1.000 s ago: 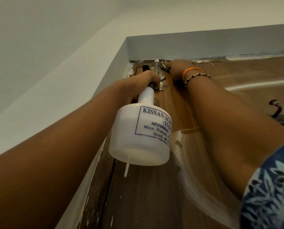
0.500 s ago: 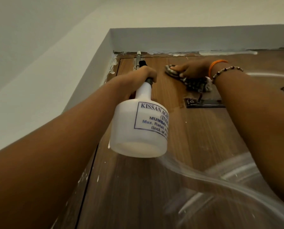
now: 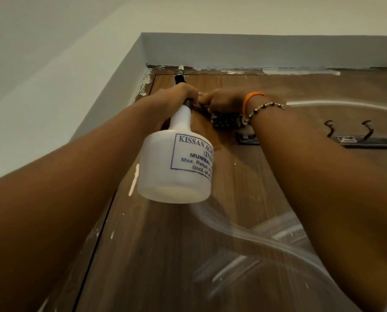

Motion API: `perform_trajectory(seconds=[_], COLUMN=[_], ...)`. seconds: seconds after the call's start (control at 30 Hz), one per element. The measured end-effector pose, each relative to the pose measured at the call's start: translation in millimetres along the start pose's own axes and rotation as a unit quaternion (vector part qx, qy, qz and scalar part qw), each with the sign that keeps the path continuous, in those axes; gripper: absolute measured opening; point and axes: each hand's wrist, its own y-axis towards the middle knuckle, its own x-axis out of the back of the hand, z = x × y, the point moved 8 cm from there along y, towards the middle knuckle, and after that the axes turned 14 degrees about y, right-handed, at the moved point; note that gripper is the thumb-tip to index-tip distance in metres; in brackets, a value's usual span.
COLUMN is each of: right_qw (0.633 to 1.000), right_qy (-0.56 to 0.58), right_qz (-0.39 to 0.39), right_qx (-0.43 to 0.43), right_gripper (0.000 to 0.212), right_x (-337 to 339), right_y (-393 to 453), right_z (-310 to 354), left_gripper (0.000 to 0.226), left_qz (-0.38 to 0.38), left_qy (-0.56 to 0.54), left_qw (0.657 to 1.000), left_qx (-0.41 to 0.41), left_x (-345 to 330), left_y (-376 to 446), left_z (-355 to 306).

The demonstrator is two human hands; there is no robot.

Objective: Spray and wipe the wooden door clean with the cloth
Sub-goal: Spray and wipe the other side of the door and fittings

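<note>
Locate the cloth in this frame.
In the head view the cloth sits high on the wooden door, bunched under the right hand, just right of the spray bottle neck and left of the hook rail.

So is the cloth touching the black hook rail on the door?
Apart. The head view shows bare wood between the cloth under the right hand and the hook rail; the cloth hangs just above the rail's end.
</note>
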Motion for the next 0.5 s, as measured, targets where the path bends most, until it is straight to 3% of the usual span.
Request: perform_trajectory(seconds=[0.1, 0.27, 0.37, 0.5], right_qw=[1.000, 0.996, 0.992, 0.994], right_qy=[-0.015, -0.088, -0.123, -0.064], right_qz=[0.004, -0.008, -0.025, -0.082], right_qx=[0.010, 0.004, 0.008, 0.015], right_gripper=[0.046, 0.046, 0.049, 0.058], right_x=[8.9, 50.5, 73.3, 89.0], right_y=[-11.4, -24.7, -32.9, -41.8], right_z=[-2.9, -61.7, -100.1, -126.0], left_gripper=[0.071, 0.016, 0.019, 0.025], left_qz=[-0.003, 0.016, -0.001, -0.019], left_qy=[-0.003, -0.026, -0.040, -0.063], left_qw=[1.000, 0.999, 0.998, 0.995], left_qx=[0.012, -0.017, -0.042, -0.072], left_x=[-6.6, -20.7, -24.7, -35.7], left_y=[-5.6, -10.3, -5.1, 4.0], left_z=[-10.4, -41.5, -63.1, -90.1])
